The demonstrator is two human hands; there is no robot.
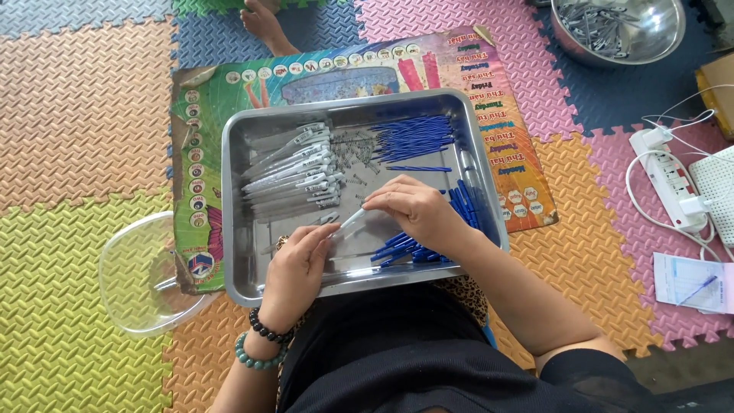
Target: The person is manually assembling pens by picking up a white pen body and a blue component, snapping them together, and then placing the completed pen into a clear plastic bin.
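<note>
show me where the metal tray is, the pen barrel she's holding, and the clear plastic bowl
metal tray (pixel 243 222), head view, on its bare left wall.
pen barrel (pixel 350 222), head view, on the white shaft between the two hands.
clear plastic bowl (pixel 134 275), head view, on its see-through inside, left of the tray.

Under the fingers lay a shiny brushed-metal tray; the pen barrel they held was glossy white plastic. Beyond it, textured foam mats, a glossy printed poster and a clear plastic bowl.

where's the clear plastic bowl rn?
In the head view the clear plastic bowl sits on the foam mat at the person's left, just off the lower left corner of the metal tray.
</note>
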